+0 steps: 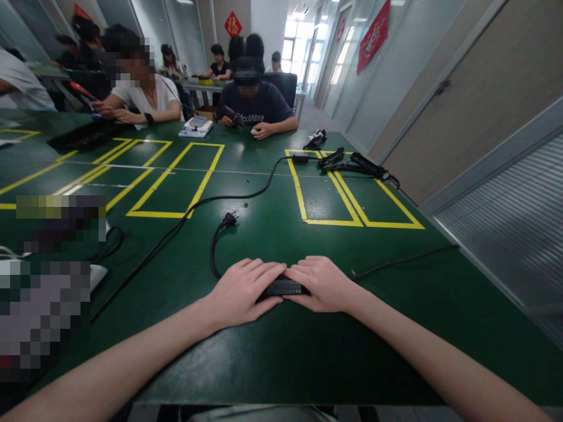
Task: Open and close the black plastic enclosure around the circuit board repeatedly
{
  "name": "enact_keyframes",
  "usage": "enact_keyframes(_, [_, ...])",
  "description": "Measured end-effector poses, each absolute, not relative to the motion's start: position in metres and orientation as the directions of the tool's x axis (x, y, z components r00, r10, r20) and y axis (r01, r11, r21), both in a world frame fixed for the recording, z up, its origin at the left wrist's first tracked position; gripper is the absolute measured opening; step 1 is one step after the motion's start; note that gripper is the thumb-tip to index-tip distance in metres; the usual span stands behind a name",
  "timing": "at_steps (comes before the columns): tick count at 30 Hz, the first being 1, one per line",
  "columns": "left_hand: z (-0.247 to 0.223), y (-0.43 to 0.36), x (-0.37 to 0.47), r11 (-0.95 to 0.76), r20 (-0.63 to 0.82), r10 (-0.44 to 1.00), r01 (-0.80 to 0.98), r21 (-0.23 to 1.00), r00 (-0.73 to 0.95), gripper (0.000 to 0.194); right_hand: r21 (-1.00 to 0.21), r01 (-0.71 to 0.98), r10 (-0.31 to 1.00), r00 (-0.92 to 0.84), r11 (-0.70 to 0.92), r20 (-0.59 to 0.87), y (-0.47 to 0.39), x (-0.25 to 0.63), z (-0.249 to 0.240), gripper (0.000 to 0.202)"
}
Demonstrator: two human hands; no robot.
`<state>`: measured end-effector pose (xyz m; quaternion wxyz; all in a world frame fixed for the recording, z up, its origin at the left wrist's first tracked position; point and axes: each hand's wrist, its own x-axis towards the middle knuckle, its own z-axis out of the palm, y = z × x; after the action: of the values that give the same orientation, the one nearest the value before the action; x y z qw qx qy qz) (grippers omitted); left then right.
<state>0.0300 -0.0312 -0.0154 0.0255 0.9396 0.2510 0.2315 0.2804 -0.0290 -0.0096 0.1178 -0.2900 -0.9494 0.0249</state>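
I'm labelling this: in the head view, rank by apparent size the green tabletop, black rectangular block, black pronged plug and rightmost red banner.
Green tabletop
Rightmost red banner
Black rectangular block, partly covered
Black pronged plug

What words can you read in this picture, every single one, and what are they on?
"福": on the red diamond sign on the back wall.
"ooW": the middle of the lettering on the dark shirt; the rest is blurred.
Large red sign on the right: too blurred to read.
Small red sign beyond it: too small.
Held black box: marks too small.
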Motion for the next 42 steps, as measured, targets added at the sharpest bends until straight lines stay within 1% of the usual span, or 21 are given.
enact_keyframes(4, [-0.017,-0.030,0.032,-0.885,0.434,0.461,0.433,0.168,0.774,0.032,-0.086,0.562,0.565,-0.789,0.822,0.241,-0.029,0.280,-0.010,0.028])
enact_keyframes(11, [-0.017,-0.026,0.029,-0.881,0.453,0.463,0.453,0.139,0.762,0.041,0.018,0.539,0.507,-0.802,0.842,0.315,-0.030,0.281,-0.010,0.027])
enact_keyframes(16, [-0.019,-0.025,0.029,-0.879,0.393,0.474,0.448,0.162,0.788,0.035,-0.019,0.585,0.566,-0.776,0.811,0.279,-0.031,0.278,-0.010,0.024])
enact_keyframes(20, [-0.020,-0.023,0.027,-0.868,0.439,0.490,0.471,0.159,0.753,0.040,-0.039,0.597,0.585,-0.768,0.801,0.260,-0.030,0.278,-0.012,0.025])
enact_keyframes(23, [-0.018,-0.021,0.025,-0.870,0.481,0.479,0.471,0.146,0.735,0.040,-0.063,0.606,0.596,-0.751,0.793,0.284,-0.030,0.279,-0.012,0.029])
enact_keyframes(25, [-0.016,-0.020,0.024,-0.876,0.493,0.465,0.464,0.134,0.735,0.037,-0.141,0.595,0.605,-0.731,0.792,0.316,-0.031,0.280,-0.011,0.031])
enact_keyframes(26, [-0.015,-0.020,0.023,-0.878,0.494,0.459,0.461,0.126,0.739,0.037,-0.212,0.581,0.618,-0.716,0.786,0.326,-0.032,0.281,-0.010,0.033])
enact_keyframes(28, [-0.014,-0.020,0.023,-0.880,0.490,0.453,0.462,0.110,0.745,0.036,-0.403,0.553,0.677,-0.669,0.729,0.307,-0.034,0.282,-0.006,0.037])
enact_keyframes(29, [-0.014,-0.020,0.022,-0.881,0.483,0.449,0.462,0.101,0.751,0.036,-0.511,0.537,0.718,-0.642,0.671,0.269,-0.034,0.282,-0.005,0.037])
enact_keyframes(31, [-0.015,-0.020,0.022,-0.886,0.470,0.437,0.456,0.079,0.767,0.034,-0.719,0.483,0.784,-0.606,0.499,0.137,-0.034,0.283,-0.002,0.034])
enact_keyframes(33, [-0.017,-0.020,0.022,-0.896,0.470,0.412,0.441,0.054,0.781,0.032,-0.869,0.398,0.796,-0.605,0.293,-0.009,-0.033,0.282,-0.001,0.034])
enact_keyframes(35, [-0.018,-0.019,0.022,-0.903,0.480,0.392,0.428,0.037,0.785,0.032,-0.935,0.320,0.783,-0.617,0.151,-0.085,-0.031,0.281,-0.001,0.038])
enact_keyframes(36, [-0.019,-0.019,0.022,-0.903,0.485,0.389,0.428,0.034,0.783,0.032,-0.948,0.295,0.783,-0.615,0.118,-0.094,-0.030,0.281,-0.001,0.039])
enact_keyframes(42, [-0.019,-0.019,0.020,-0.900,0.486,0.393,0.435,0.030,0.780,0.033,-0.967,0.238,0.803,-0.592,0.092,-0.069,-0.029,0.278,0.004,0.040])
